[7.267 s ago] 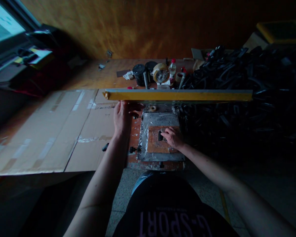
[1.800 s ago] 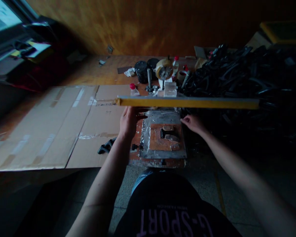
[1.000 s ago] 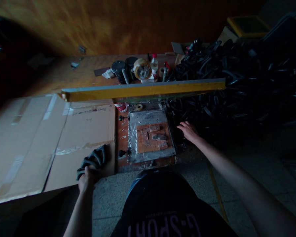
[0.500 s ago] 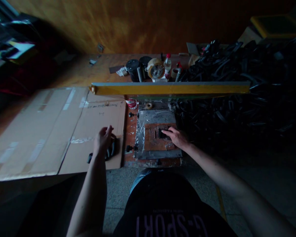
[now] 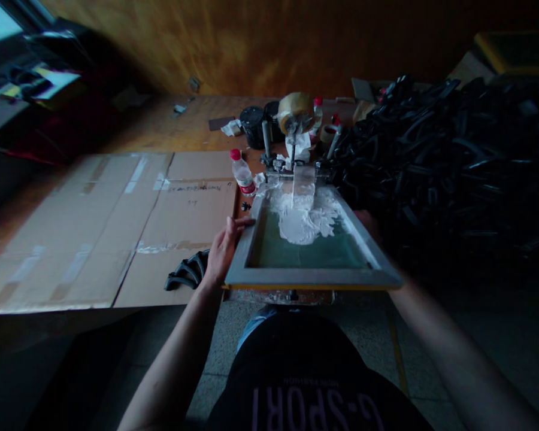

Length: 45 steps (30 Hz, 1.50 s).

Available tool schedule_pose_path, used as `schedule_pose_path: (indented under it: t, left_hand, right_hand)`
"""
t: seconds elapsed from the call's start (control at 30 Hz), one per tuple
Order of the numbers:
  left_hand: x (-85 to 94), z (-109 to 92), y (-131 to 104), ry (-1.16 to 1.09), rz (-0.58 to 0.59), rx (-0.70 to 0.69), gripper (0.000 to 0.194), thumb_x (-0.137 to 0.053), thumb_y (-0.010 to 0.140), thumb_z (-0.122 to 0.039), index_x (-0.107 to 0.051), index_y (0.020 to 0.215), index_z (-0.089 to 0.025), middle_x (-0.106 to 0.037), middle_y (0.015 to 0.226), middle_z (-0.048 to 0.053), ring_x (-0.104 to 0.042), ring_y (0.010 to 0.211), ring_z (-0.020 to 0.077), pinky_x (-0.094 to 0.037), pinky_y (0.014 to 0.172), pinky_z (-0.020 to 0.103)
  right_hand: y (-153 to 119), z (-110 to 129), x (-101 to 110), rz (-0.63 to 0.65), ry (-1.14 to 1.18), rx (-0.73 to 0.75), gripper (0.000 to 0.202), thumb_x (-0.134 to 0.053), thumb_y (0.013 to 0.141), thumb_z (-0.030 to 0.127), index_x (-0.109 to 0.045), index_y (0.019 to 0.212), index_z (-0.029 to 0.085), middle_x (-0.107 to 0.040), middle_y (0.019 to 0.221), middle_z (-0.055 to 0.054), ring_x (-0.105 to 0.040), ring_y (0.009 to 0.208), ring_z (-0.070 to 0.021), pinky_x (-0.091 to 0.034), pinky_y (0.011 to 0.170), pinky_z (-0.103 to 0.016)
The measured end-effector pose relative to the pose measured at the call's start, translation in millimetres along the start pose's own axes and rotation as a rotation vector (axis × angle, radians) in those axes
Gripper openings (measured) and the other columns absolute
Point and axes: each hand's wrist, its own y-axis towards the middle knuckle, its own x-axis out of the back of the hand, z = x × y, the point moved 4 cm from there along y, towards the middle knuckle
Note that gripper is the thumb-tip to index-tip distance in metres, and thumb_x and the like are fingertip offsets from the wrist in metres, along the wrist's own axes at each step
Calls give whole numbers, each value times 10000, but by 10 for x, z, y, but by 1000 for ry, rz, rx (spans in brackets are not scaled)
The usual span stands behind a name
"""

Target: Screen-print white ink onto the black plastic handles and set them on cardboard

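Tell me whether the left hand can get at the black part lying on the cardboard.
Probably yes. The left hand grips the screen frame at its left edge, and the black part lies just beside the wrist on the cardboard, with nothing between them.

Your black shirt [image 5: 309, 383] carries the only clearly readable text: "G-SPORT" in big pale letters, upside down from the head view, cut off by the bottom edge. There's a small line of print above it, too tiny to read. The cardboard sheet [image 5: 193, 209] has a handwritten line near its top edge, illegible. The red label on the small bottle [image 5: 242, 173] has no readable lettering.
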Motion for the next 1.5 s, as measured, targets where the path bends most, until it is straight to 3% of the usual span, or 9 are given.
schedule_pose_path:
  t: [0.17,0.27,0.43,0.63,0.83,1.03,1.23,1.4,1.5]
  left_hand:
    - [24,853,-90,80,41,188,642,-633,792,-567,-577,1336,-231,-670,820,17,-568,651,129,-421,564,205]
    - [8,1191,4,127,33,179,699,-678,772,-466,-501,1408,-234,-636,750,-6,-525,593,107,-397,547,192]
    - [49,1409,75,201,25,164,672,-651,799,-442,-490,1419,-240,-612,746,-12,-510,595,97,-390,563,187]
    - [57,1448,56,155,37,194,698,-644,799,-489,-480,1426,-229,-645,794,4,-544,621,111,-422,597,206]
    - [38,1375,38,108,28,181,710,-665,778,-496,-508,1401,-194,-678,807,28,-583,659,133,-439,604,216]
    - [36,1286,12,143,22,186,706,-667,772,-508,-524,1390,-199,-681,787,19,-591,647,132,-420,571,207]
    - [45,833,-38,69,48,189,729,-701,749,-520,-522,1392,-228,-701,822,31,-617,679,157,-447,594,226]
    - [23,170,37,-25,11,93,613,-481,847,-681,-687,1167,-200,-689,822,49,-611,679,160,-463,600,248]
    - [-91,-230,212,-170,23,-110,561,-452,889,-639,-685,1090,-170,-684,884,65,-622,731,150,-493,641,257]
  right_hand:
    - [455,404,208,-208,58,125,540,-663,822,305,-529,1323,153,-460,1356,-155,-500,1183,-290,-446,993,-433]
    - [552,916,22,-42,-35,252,500,-731,774,279,-568,1231,158,-546,1265,-137,-515,1149,-292,-451,965,-412]
    - [181,1174,-254,234,-127,324,126,-563,869,156,-626,979,162,-663,971,-90,-592,914,-224,-445,777,-308]
    - [-319,1139,-153,372,-78,753,242,-478,807,15,-642,857,187,-657,878,-45,-573,866,-188,-400,691,-279]
    - [-186,1139,-137,183,-24,561,177,-527,825,68,-661,851,182,-646,892,-67,-548,923,-217,-418,748,-310]
    - [-385,1142,-212,207,22,639,168,-542,862,112,-677,939,177,-654,918,-75,-562,928,-218,-452,801,-328]
    - [480,1166,136,43,59,336,528,-673,846,252,-518,1351,267,-643,1133,-64,-588,1021,-231,-475,882,-355]
    - [937,395,635,-259,160,116,488,-556,910,389,-505,1358,203,-649,979,-80,-608,865,-219,-491,841,-400]
    - [806,-128,537,-264,204,-84,363,-437,952,401,-599,1182,171,-648,898,-73,-607,809,-211,-498,785,-405]
